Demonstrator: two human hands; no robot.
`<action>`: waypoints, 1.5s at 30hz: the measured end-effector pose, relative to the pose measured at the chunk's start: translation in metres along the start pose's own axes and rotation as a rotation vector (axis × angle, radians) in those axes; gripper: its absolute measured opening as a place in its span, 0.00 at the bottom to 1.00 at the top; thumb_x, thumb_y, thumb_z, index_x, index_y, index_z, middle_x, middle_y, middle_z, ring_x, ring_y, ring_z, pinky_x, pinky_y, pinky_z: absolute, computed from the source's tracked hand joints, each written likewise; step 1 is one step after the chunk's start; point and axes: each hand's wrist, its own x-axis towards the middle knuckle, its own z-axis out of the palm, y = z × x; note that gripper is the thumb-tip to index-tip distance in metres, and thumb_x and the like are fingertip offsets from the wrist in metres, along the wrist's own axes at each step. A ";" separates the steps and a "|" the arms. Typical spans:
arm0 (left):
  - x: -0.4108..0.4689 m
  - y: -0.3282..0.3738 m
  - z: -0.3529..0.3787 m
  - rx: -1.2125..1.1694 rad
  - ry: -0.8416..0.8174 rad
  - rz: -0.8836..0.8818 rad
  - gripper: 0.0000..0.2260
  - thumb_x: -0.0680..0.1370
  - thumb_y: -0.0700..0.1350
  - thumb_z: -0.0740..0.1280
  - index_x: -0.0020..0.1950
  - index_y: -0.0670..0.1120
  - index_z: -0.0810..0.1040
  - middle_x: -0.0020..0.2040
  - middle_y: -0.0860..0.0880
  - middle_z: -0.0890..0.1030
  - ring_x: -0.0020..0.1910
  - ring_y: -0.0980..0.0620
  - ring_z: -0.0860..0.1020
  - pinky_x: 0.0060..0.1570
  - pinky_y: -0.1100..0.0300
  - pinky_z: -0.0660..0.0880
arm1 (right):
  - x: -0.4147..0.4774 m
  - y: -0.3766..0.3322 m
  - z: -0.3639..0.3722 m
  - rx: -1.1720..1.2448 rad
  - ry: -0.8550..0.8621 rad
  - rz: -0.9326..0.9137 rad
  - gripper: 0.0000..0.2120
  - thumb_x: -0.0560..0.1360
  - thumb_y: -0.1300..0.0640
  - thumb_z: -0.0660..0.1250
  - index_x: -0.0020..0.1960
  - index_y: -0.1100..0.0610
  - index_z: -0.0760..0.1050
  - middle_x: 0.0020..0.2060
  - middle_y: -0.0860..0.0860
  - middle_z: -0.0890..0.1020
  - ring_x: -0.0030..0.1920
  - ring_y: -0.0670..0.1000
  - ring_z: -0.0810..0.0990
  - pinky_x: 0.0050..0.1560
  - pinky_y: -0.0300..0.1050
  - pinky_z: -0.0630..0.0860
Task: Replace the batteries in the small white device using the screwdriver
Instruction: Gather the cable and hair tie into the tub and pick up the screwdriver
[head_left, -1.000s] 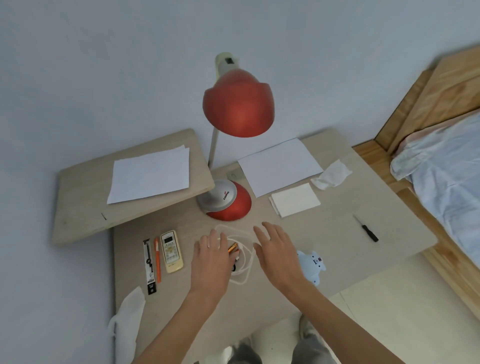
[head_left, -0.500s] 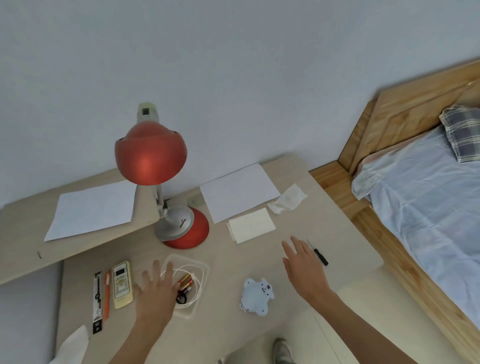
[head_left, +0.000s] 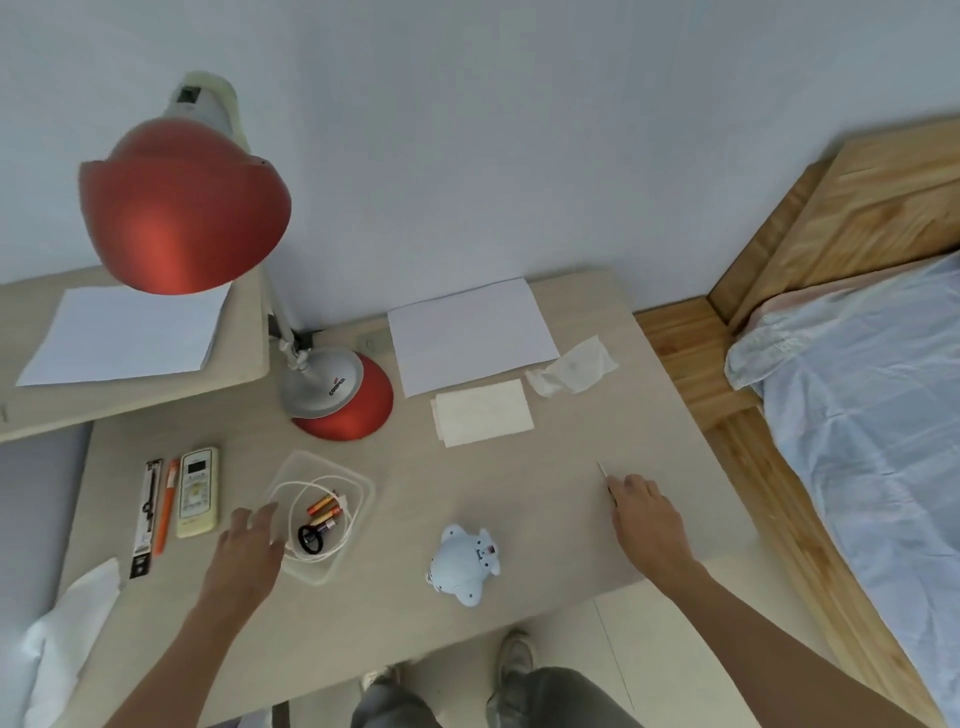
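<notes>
Fingers (head_left: 626, 487) of the right hand (head_left: 647, 519) are curled down around the handle of the screwdriver (head_left: 602, 470), which is hidden beneath them; only the thin metal shaft is seen, laid on the table (head_left: 571, 530) and pointed toward the far side. The left hand (head_left: 249, 551) is held with its fingers relaxed and loosely spread, nothing being gripped; its fingertips are set at the near-left rim of the clear container (head_left: 366, 483), though whether the rim is touched cannot be told. Inside the container, batteries (head_left: 324, 512) are laid together with a coiled white cable (head_left: 311, 483) and a black ring (head_left: 310, 538). The small white device (head_left: 464, 564), shaped like a bear, is laid on the table between the two hands, near the front edge, and is touched by neither. A remote (head_left: 197, 491) is laid just left of the container, and a red lamp (head_left: 182, 223) is stood behind it.
</notes>
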 end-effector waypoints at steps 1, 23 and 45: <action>-0.001 0.002 0.001 -0.012 -0.010 -0.023 0.27 0.81 0.44 0.73 0.80 0.48 0.72 0.66 0.40 0.72 0.59 0.32 0.82 0.62 0.35 0.80 | 0.003 0.001 0.002 -0.003 -0.011 -0.005 0.17 0.81 0.59 0.65 0.70 0.53 0.75 0.58 0.53 0.77 0.57 0.55 0.79 0.49 0.50 0.82; -0.053 0.050 0.000 -0.879 -0.037 -0.361 0.28 0.77 0.31 0.72 0.74 0.53 0.82 0.75 0.42 0.78 0.67 0.40 0.78 0.66 0.47 0.80 | 0.017 -0.018 0.022 0.485 -0.053 0.104 0.07 0.80 0.65 0.65 0.57 0.59 0.73 0.49 0.55 0.75 0.43 0.61 0.79 0.45 0.57 0.79; -0.101 0.110 -0.066 -1.134 0.020 -0.137 0.14 0.85 0.36 0.64 0.65 0.51 0.81 0.66 0.39 0.79 0.59 0.40 0.82 0.55 0.48 0.87 | -0.009 -0.053 -0.052 1.191 -0.051 0.280 0.16 0.80 0.70 0.69 0.66 0.62 0.79 0.50 0.56 0.81 0.43 0.54 0.85 0.40 0.48 0.85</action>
